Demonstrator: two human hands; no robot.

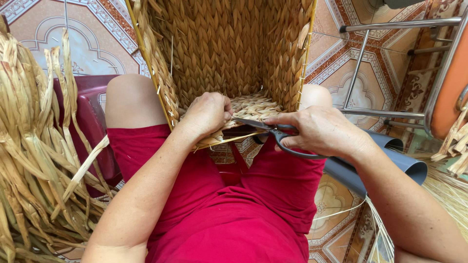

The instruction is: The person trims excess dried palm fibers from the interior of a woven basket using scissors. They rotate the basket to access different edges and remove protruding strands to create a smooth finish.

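Red shorts (229, 214) fill the foreground below one woven basket (219, 48) resting between the knees. At the basket's near rim, the left hand (207, 114) is clenched on the weave, while the right hand (319, 131) grips one pair of scissors (273, 132), blades touching the rim. Dried straw (34, 160) crowds the basket's left.

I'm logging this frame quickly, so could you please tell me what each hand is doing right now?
Left hand: closed, gripping the woven basket at its near rim.
Right hand: closed around the scissors, blades pointing at the basket rim.
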